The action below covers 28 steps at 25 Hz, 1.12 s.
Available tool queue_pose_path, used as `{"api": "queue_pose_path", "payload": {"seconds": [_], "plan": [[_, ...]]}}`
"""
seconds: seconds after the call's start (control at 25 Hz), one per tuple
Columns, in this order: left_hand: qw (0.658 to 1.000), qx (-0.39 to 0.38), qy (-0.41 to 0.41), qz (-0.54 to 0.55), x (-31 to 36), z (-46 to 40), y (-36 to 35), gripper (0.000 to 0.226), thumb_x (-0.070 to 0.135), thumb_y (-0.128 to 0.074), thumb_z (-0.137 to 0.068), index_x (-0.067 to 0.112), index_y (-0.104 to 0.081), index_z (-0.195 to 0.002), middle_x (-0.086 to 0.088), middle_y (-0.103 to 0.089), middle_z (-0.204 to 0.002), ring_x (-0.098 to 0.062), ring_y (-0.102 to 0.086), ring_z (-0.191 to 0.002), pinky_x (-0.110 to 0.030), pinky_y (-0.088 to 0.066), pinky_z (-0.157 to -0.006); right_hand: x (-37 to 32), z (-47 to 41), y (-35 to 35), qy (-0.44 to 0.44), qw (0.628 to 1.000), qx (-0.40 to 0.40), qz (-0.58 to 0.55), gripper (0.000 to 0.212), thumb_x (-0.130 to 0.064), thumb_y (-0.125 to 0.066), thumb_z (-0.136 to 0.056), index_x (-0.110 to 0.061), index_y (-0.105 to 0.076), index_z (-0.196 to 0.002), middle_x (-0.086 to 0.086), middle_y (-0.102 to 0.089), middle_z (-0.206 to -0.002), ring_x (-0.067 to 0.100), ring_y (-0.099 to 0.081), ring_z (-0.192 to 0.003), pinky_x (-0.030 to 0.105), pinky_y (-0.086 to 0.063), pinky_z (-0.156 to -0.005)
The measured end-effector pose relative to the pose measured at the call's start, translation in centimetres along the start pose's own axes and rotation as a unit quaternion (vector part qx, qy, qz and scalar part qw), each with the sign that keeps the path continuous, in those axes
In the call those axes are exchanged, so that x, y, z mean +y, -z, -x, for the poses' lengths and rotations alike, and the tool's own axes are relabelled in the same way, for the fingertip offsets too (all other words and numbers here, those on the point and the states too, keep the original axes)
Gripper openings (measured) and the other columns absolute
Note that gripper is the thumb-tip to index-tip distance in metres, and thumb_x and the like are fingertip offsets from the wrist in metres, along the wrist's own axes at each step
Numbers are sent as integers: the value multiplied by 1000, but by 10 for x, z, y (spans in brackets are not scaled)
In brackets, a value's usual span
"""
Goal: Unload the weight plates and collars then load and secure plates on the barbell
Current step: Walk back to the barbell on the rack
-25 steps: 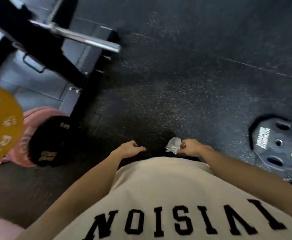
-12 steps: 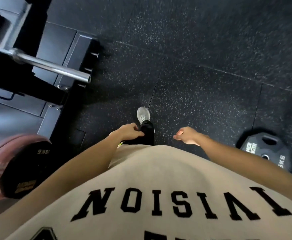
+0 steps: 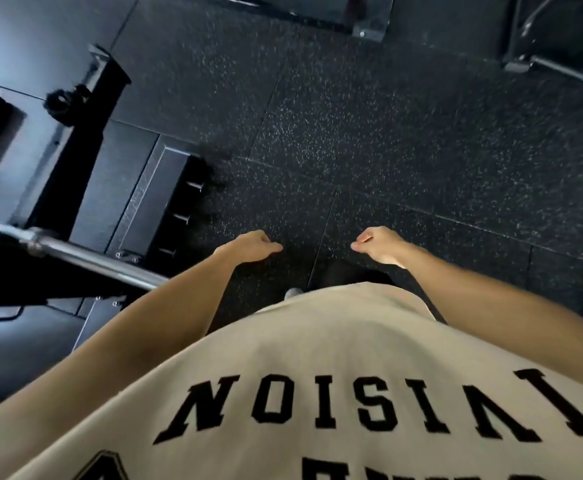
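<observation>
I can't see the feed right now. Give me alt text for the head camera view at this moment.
Looking down over a beige lettered shirt, the left hand and right hand hang loosely curled and hold nothing above a black speckled rubber floor. At left, a bare steel barbell sleeve carries no plates, beside a dark rack frame.

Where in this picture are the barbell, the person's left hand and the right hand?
barbell (image 3: 86, 258): head view, on the bare steel sleeve near its end.
left hand (image 3: 253, 247): head view, on the back of the hand.
right hand (image 3: 378, 244): head view, on the back of the hand.
</observation>
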<state>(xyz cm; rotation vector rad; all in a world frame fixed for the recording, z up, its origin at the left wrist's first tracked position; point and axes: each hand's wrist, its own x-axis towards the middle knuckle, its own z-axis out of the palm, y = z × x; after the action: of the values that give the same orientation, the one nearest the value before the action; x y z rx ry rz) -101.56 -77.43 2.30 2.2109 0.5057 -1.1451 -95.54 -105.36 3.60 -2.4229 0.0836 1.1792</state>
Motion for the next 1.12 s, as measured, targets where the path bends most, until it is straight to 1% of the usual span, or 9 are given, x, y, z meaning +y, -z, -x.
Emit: {"api": "queue_pose_path", "payload": {"seconds": [0.16,0.32,0.4,0.48,0.56,0.72,0.96,1.04,1.12], "plan": [[999,-17,29,0,17,-63,57,62,59,-56,-91,17,-51,-137,-7,-52,-140,-28,-51,-125,-43,-41,-106,-48,-78,33,14,999,-19,30,38,-35,-67,-89,-13,-63,-120,8,-64,-124,25,-59,-113,31,-43,-92],[997,-39,61,-13,43,-127,121,65,59,-56,-91,14,-52,-137,-6,-54,-140,-29,-52,-126,-40,-41,-105,-101,-165,91,10,991,-90,94,37,-37,-67,-88,-14,-65,-118,7,-65,-123,23,-60,-111,30,-45,-93],[997,-29,69,10,55,-157,167,65,63,-56,-86,16,-58,-130,-6,-59,-133,-28,-56,-120,-38,-45,-101,-141,-207,136,23,987,-106,115,36,-36,-66,-89,-13,-67,-116,7,-67,-120,24,-61,-110,31,-46,-92],[995,9,83,46,66,-188,219,65,70,-56,-79,17,-64,-116,-6,-66,-124,-27,-61,-109,-35,-48,-94,-191,-249,184,48,990,-83,105,36,-36,-66,-89,-13,-66,-117,7,-66,-120,24,-60,-110,31,-45,-92],[990,53,92,95,77,-212,275,52,64,-56,-85,17,-64,-106,-10,-67,-119,-28,-62,-105,-33,-48,-88,-243,-291,228,75,990,-61,100,37,-37,-65,-90,-14,-65,-118,6,-65,-122,24,-59,-110,33,-45,-95],[977,80,108,168,94,-255,365,52,53,-49,-97,12,-55,-129,-8,-59,-127,-30,-56,-116,-37,-46,-98,-329,-363,279,106,985,-79,114,34,-39,-62,-91,-16,-63,-117,4,-63,-119,23,-57,-108,37,-46,-97],[974,35,129,184,69,-341,474,50,51,-51,-96,14,-57,-128,-3,-61,-128,-28,-58,-115,-39,-46,-101,-437,-470,308,79,962,-156,209,37,-36,-61,-93,-14,-62,-123,6,-59,-128,24,-55,-118,35,-43,-100],[968,39,133,211,59,-363,531,47,48,-50,-97,14,-57,-128,-3,-60,-129,-28,-57,-116,-39,-46,-102,-490,-510,327,69,960,-154,225,35,-38,-63,-92,-16,-63,-120,6,-60,-127,23,-55,-116,34,-43,-99],[965,53,137,219,50,-378,587,48,47,-49,-99,14,-54,-133,-6,-57,-136,-29,-55,-119,-39,-45,-103,-545,-544,346,77,966,-125,214,27,-39,-66,-89,-19,-65,-107,5,-64,-121,22,-58,-109,35,-45,-97]]}}
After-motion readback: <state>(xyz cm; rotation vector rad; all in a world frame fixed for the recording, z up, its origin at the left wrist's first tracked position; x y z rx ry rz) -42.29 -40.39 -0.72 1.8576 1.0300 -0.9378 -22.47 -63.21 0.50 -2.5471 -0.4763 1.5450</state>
